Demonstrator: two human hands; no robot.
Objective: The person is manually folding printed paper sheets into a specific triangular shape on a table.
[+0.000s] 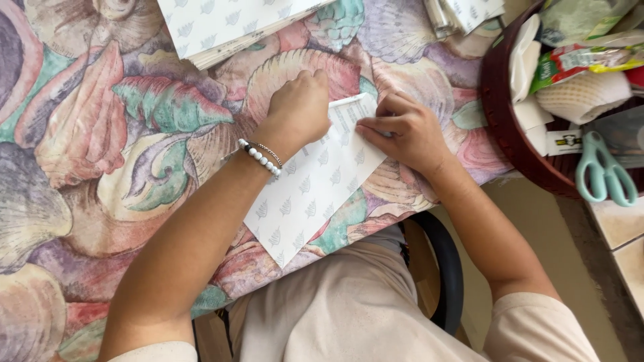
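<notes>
Spread across the table is a cloth printed with large seashells in pink, green and mauve (87,134), and it fills most of the head view. On it, close to the near edge, lies a white rectangular sheet of paper patterned with small grey leaf marks (302,201). Its long axis runs on a diagonal, from the lower left near the person's lap up to the right, where the far end has a folded flap (349,110) turned over to show a plain face with faint grey print. The near corner of the sheet juts a little past the table edge.

The left hand (298,110) is curled into a loose fist and presses knuckles-down on the sheet just left of the flap; it grips nothing that can be seen. A bracelet of white beads with a thin chain (260,155) circles that wrist. The right hand (406,131) lies flat-fingered on the right end of the sheet, fingertips pointing left onto the fold and pressing it down, not closed around anything.

At the top edge sits a stack of the same leaf-marked white sheets (221,27), well apart from the hands. To the right stands a dark brown round basket (500,114) holding packets, white foam netting and a pair of mint-green-handled scissors (607,174).
</notes>
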